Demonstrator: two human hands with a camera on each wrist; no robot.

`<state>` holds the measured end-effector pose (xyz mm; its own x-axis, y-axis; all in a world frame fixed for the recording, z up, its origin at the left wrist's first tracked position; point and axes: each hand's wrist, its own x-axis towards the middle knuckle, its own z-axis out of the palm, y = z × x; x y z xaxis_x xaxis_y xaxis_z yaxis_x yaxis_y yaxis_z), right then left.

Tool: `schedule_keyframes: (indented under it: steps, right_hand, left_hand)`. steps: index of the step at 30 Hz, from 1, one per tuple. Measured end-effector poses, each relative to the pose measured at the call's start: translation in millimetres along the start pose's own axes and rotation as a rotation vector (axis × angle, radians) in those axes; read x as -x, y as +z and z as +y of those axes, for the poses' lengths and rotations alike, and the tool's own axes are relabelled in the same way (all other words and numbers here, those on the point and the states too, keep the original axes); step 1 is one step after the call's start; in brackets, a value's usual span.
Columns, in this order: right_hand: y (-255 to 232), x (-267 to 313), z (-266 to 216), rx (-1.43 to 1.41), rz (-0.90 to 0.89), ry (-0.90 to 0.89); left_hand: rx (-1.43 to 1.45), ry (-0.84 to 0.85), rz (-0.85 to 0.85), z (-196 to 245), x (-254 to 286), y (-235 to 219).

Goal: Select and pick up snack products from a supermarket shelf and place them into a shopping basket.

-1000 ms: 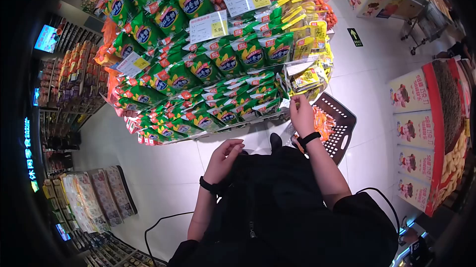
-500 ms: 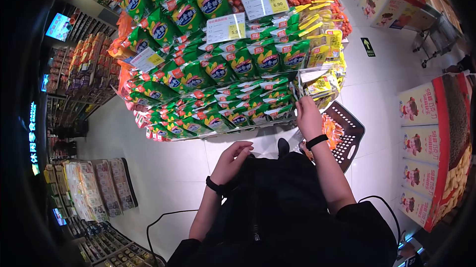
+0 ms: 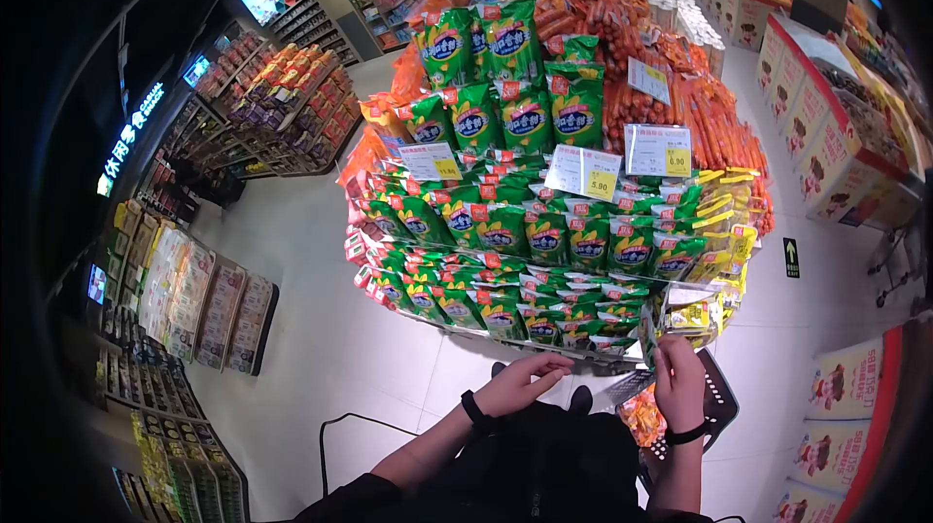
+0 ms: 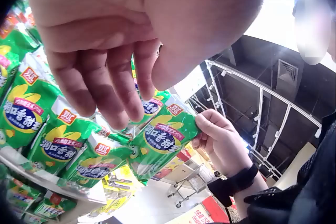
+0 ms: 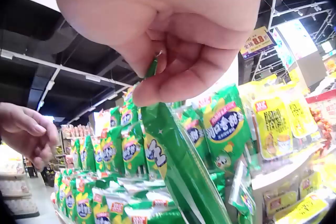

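My right hand (image 3: 679,382) pinches a green bag (image 4: 163,134) by one end, thumb against fingers. The bag has a red logo, a blue oval label and yellow corn pictures. In the right wrist view the same bag (image 5: 181,169) hangs down from the fingertips, seen nearly edge-on. My left hand (image 3: 520,382) is in front of my body, its fingers loosely bent and holding nothing. Rows of matching green bags (image 3: 501,231) fill the tiered display in front of both hands.
A dark basket (image 3: 720,395) with orange packets (image 3: 642,417) stands below my right hand. Yellow packs (image 3: 702,314) hang at the display's right corner, beside red sausages (image 3: 705,129). Price cards (image 3: 583,172) stand among the bags. Printed boxes (image 3: 826,426) are at right.
The head view has tilted up, so the display and both hands sit lower and farther right in it. The right hand keeps close to the display's corner; the left stays before the body.
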<state>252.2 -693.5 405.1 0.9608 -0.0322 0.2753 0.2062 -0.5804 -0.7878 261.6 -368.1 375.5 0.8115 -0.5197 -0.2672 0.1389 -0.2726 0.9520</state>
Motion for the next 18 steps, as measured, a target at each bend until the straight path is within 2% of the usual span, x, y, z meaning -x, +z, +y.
schedule_keyframes:
  steps: [2,3,5,7,8,10,11,12,15,18]
  right_hand:
    - [-10,-3,-14,-0.073,-0.082,-0.073]
    - [-15,-2,-24,-0.121,-0.129,-0.094]
    - [-23,-4,-41,-0.253,-0.124,-0.129]
    - [-20,0,-40,-0.411,-0.091,-0.127]
    - [-17,5,-35,-0.642,-0.149,0.034]
    - [6,8,-27,-1.046,-0.133,0.117]
    - [10,5,-34,-1.066,-0.084,0.197]
    - [15,2,-30,-1.060,-0.086,0.286]
    - [36,-1,-25,-1.044,-0.049,0.524]
    - [48,6,-14,-1.060,-0.198,0.644]
  left_hand:
    - [0.007,0.058,-0.025,3,-6,-1]
    - [-0.056,0.140,0.031,11,-8,0]
    - [-0.151,0.268,0.102,32,-13,8]
    - [-0.258,0.341,0.060,38,-18,9]
    - [-0.196,0.285,0.020,40,-17,13]
    - [-0.012,0.134,-0.108,31,-17,13]
    - [0.113,0.037,-0.186,23,-14,13]
    - [0.233,0.008,-0.195,23,-11,16]
    - [0.329,-0.083,-0.131,40,2,27]
    - [0.297,-0.113,-0.102,27,4,24]
